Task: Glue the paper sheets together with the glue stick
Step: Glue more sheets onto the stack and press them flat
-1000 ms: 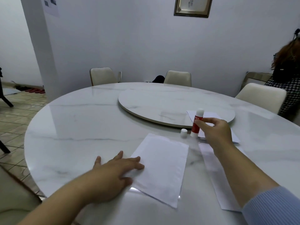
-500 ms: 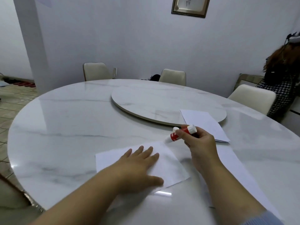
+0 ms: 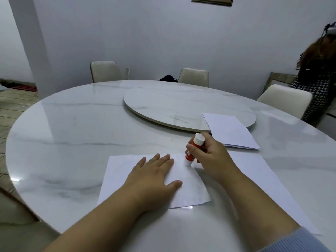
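Observation:
A white paper sheet (image 3: 120, 171) lies on the marble table in front of me. My left hand (image 3: 156, 177) rests flat on it, fingers spread. My right hand (image 3: 212, 157) grips a red and white glue stick (image 3: 193, 150), held tip down near the sheet's far right corner; the tip touches the paper. A second sheet (image 3: 258, 177) lies to the right, partly under my right forearm. A small stack of white sheets (image 3: 231, 131) sits farther right, overlapping the turntable's edge.
A round marble turntable (image 3: 163, 104) occupies the table's middle. Cream chairs (image 3: 105, 70) stand around the far side. A person in a checked top (image 3: 316, 91) sits at the far right. The table's near edge curves along the lower left.
My right hand turned the glue stick from upright to tip down and brought it to the sheet. My left hand turned the sheet and slid further onto it. The loose cap went out of sight.

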